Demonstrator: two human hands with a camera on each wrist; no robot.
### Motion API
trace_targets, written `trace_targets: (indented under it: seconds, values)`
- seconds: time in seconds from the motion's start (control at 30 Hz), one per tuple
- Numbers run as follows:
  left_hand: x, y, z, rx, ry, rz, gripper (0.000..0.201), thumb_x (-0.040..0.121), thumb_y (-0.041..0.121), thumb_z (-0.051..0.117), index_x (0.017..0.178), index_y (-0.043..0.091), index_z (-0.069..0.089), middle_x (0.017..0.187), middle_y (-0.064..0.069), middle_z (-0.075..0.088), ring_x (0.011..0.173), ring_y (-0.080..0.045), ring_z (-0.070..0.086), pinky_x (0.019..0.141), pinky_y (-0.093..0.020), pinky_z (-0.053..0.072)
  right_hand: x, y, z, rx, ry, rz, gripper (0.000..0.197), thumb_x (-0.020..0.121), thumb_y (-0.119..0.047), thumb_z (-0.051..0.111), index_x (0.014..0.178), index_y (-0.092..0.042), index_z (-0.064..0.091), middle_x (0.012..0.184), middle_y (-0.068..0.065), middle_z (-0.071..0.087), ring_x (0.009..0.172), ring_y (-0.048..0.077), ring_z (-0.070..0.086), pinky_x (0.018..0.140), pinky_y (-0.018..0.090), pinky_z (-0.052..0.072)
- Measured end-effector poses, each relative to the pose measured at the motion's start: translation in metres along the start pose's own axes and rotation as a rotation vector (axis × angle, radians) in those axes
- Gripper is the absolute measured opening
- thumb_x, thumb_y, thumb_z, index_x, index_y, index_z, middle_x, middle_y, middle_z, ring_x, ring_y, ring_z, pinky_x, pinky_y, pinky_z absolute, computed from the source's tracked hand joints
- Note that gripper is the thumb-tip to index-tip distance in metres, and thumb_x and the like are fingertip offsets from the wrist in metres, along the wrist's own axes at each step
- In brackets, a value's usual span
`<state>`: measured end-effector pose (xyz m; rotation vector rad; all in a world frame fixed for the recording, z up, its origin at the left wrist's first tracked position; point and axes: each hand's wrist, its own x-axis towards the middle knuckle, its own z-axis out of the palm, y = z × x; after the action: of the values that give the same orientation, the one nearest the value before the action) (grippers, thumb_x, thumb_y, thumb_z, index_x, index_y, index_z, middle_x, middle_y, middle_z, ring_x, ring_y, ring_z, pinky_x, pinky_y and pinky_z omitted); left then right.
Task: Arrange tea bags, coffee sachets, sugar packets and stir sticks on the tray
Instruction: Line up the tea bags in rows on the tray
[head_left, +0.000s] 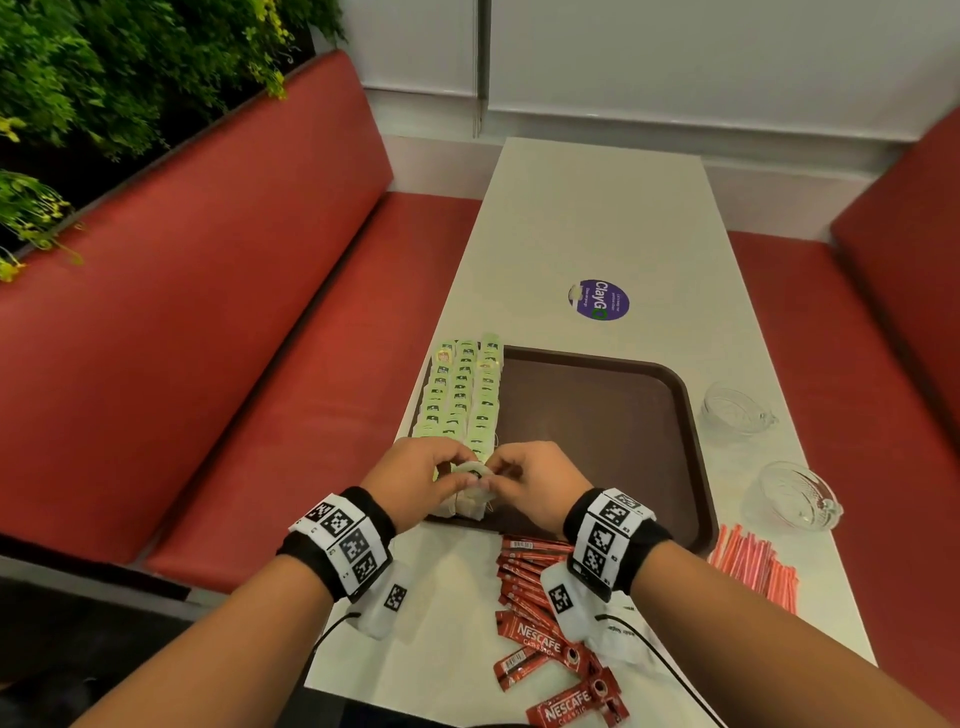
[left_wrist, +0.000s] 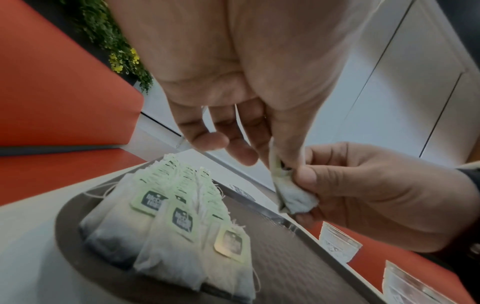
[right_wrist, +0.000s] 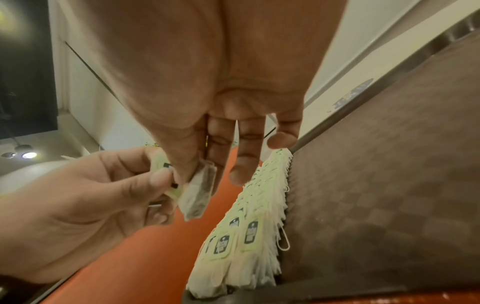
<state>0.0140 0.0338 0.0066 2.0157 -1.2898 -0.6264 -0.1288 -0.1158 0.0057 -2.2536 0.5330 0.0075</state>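
Observation:
Both hands meet over the near left corner of the brown tray (head_left: 597, 410). Between them hangs one tea bag (head_left: 475, 474) with a pale green tag. My left hand (head_left: 457, 470) pinches its tag side and my right hand (head_left: 501, 470) pinches the paper bag. The left wrist view shows the same tea bag (left_wrist: 288, 185) held a little above the tray. In the right wrist view the tea bag (right_wrist: 200, 197) hangs between thumb and forefinger. Three rows of tea bags (head_left: 462, 395) lie overlapped along the tray's left side. Red coffee sachets (head_left: 535, 587) lie on the table near me. Red stir sticks (head_left: 758, 566) lie to the right.
Two empty glass bowls (head_left: 737, 410) (head_left: 795, 499) stand right of the tray on the white table (head_left: 571, 218). A purple round sticker (head_left: 600, 300) sits beyond the tray. Red benches (head_left: 234, 312) flank the table. The tray's middle and right part show bare surface.

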Motion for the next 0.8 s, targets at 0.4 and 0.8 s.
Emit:
trace_targets:
  seconds: [0.4,0.8]
  values:
    - [0.02,-0.016,0.017,0.227,-0.241,-0.17,0.023,0.101,0.022,0.05,0.118,0.031,0.062,0.111,0.002,0.069,0.101,-0.019,0.062,0.089,-0.032,0.05,0.021,0.023,0.018,-0.435,-0.323,0.146,0.041,0.088,-0.005,0.045,0.115,-0.023,0.07,0.12,0.008,0.058,0.109,0.031,0.054,0.093,0.044,0.051]
    - [0.015,-0.019,0.03,0.392,-0.136,-0.096,0.031,0.078,0.05,0.075,0.099,0.034,0.058,0.098,0.015,0.051,0.096,-0.011,0.049,0.088,-0.033,0.043,0.028,0.017,0.02,-0.473,-0.321,0.116,0.032,0.093,-0.018,0.05,0.121,-0.02,0.066,0.113,0.007,0.059,0.104,0.03,0.059,0.091,0.046,0.053]
